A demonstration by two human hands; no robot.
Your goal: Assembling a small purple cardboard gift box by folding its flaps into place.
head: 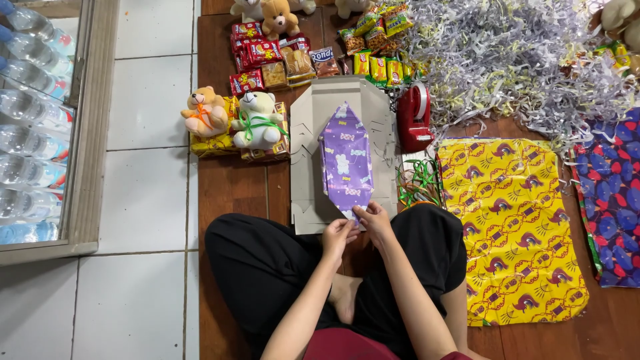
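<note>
Purple wrapping paper [346, 160], folded into a long shape with pointed ends, lies on a grey cardboard sheet [308, 120] on the wooden floor [230, 187], at the middle of the view. Largest around it: the heap of shredded paper [507, 60] at 1 o'clock, then the yellow patterned wrapping sheet [513, 227] at 4 o'clock, with a blue and red sheet [613, 200] at its right edge. At 9 o'clock is free floor, then white tiles [143, 200]; this side has the most room for moving. At 12 o'clock are snack packets [267, 60], at 10 o'clock two small teddy bears [230, 117]. A red tape dispenser [414, 117] stands just beside the cardboard's right edge, green ribbon [419, 181] below it.

Both hands meet at the near tip of the purple paper, at 6 o'clock. The left hand [339, 237] has its fingers narrow, touching the tip. The right hand [375, 220] pinches the tip with fingers [362, 212] nearly closed.
</note>
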